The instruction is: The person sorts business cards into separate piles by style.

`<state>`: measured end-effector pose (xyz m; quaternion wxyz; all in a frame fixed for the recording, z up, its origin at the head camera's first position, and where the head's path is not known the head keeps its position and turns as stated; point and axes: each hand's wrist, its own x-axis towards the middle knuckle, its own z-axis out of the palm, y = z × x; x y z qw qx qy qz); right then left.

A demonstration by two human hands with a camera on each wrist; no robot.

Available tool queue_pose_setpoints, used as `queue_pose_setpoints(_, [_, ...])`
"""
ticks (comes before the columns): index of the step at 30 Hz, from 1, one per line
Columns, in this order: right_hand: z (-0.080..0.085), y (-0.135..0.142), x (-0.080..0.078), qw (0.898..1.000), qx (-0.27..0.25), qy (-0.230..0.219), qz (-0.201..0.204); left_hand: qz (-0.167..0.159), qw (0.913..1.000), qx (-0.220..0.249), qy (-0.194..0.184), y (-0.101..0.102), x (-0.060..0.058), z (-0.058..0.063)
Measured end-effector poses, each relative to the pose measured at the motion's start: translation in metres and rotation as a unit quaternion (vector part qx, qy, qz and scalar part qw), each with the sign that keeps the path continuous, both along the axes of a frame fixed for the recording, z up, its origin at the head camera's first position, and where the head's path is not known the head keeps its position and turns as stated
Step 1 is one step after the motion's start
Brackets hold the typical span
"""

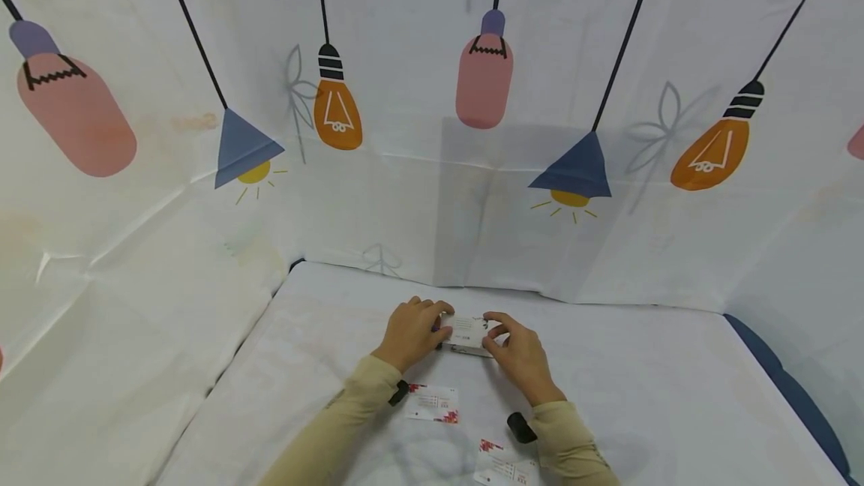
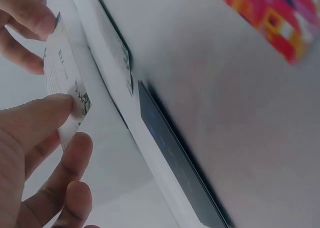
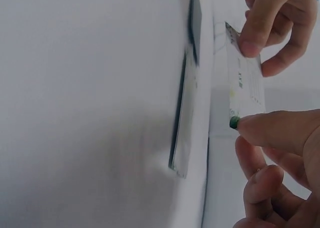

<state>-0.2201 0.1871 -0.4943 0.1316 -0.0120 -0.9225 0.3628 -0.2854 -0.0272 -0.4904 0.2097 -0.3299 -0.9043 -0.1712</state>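
Note:
Between both hands is a white card [image 1: 467,330] with small print and green-and-dark patterned ends, held above the table. My left hand [image 1: 413,332] pinches its left end with the thumb on the printed face, seen close up in the left wrist view. At the other end, my right hand [image 1: 520,355] pinches the card between thumb and fingers. Below it on the table lie another pale card [image 3: 184,118] and a dark card [image 2: 180,158], end to end. The dark card is mostly hidden by the left hand in the head view.
Nearer on the white table [image 1: 324,366] lie two white cards with red patterned corners, one card [image 1: 432,403] by the left wrist, the other card [image 1: 505,465] by the right forearm. A white sheet [image 1: 405,208] printed with lamps hangs behind the table.

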Motion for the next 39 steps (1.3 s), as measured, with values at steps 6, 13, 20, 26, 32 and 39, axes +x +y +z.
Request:
queue_pose_setpoints(6, [-0.003,0.009,0.000,0.999,-0.002,-0.027,-0.020,0.013,0.9994,-0.030,-0.009,0.016,-0.002,-0.001])
queue_pose_setpoints(13, [-0.008,0.018,-0.001,0.998,-0.004,-0.058,-0.029,0.026,0.9971,-0.069,-0.019,0.032,-0.002,-0.001])
queue_pose_setpoints(20, [-0.010,0.021,-0.002,0.997,0.003,-0.068,-0.025,0.034,0.9954,-0.085,-0.029,0.038,-0.002,-0.005])
queue_pose_setpoints(26, [-0.010,0.022,-0.002,0.997,0.003,-0.072,-0.025,0.032,0.9952,-0.089,-0.024,0.040,0.000,-0.004])
queue_pose_setpoints(32, [-0.013,0.023,-0.002,0.997,0.010,-0.076,-0.025,0.030,0.9946,-0.094,-0.032,0.040,0.001,-0.003])
queue_pose_setpoints(39, [-0.018,0.024,-0.004,0.997,0.018,-0.069,-0.025,0.030,0.9941,-0.095,-0.044,0.041,-0.001,-0.008])
